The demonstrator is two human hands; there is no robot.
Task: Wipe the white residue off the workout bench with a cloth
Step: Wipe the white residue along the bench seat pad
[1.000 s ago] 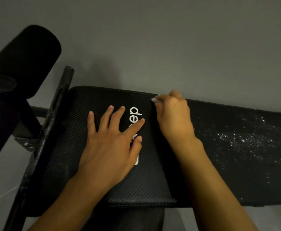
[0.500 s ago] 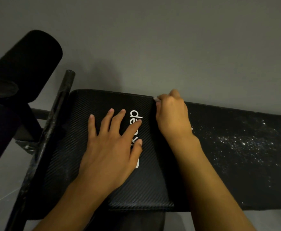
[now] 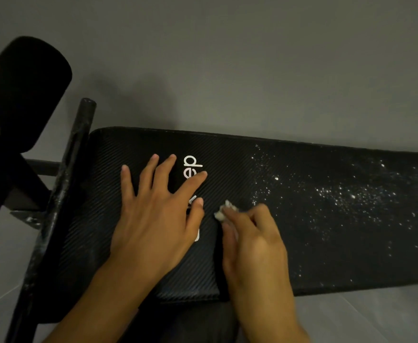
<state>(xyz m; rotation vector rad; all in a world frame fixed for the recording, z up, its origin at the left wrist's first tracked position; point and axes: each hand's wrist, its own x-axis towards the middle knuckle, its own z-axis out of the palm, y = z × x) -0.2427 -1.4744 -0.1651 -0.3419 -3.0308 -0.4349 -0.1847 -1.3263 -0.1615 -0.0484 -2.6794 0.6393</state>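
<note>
The black workout bench (image 3: 302,256) runs from left to right across the view, its ribbed pad printed with white letters. White residue (image 3: 346,196) speckles the right half of the pad. My left hand (image 3: 158,214) lies flat on the pad with fingers spread, partly over the letters. My right hand (image 3: 252,243) presses a small crumpled white cloth (image 3: 224,210) onto the pad near the middle, just left of the residue. Only a bit of the cloth sticks out past my fingers.
A black metal bar (image 3: 61,194) slants along the bench's left end. A black foam roller pad (image 3: 22,95) sits at the upper left. Grey floor (image 3: 252,70) lies behind and below the bench.
My right hand has pulled the cloth from the bench's far edge toward me, to the middle of the pad. The left hand has stayed flat in place.
</note>
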